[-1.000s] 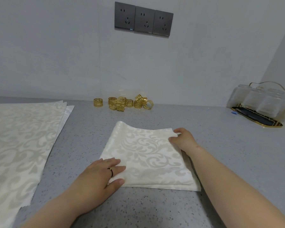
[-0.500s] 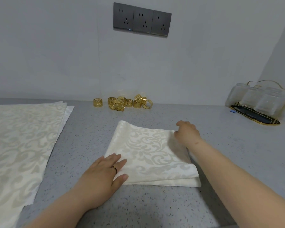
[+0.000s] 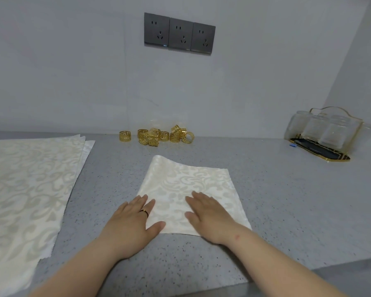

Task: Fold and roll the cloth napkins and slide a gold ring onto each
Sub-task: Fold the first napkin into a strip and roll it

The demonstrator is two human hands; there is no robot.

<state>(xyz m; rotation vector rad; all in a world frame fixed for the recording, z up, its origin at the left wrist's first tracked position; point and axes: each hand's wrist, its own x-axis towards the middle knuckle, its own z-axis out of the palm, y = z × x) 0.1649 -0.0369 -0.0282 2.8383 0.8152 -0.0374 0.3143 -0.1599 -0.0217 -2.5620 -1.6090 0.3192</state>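
Observation:
A cream damask napkin [image 3: 189, 181], folded into a square, lies flat on the grey speckled counter [image 3: 287, 200]. My left hand [image 3: 135, 221] rests flat on its near left corner, fingers spread, a ring on one finger. My right hand [image 3: 208, 213] lies flat on the near middle of the napkin, palm down. Neither hand grips anything. Several gold napkin rings [image 3: 159, 137] sit in a loose pile at the back by the wall, with a single gold ring [image 3: 125, 136] apart on their left.
A stack of unfolded cream napkins [image 3: 24, 189] covers the counter's left side. A gold-rimmed tray with glass cups [image 3: 323, 136] stands at the back right. Three dark wall sockets [image 3: 179, 33] hang above the rings. The counter's front edge runs lower right.
My right hand has come from the napkin's far right corner to its near edge and now lies flat. My left hand has stayed on the near left corner.

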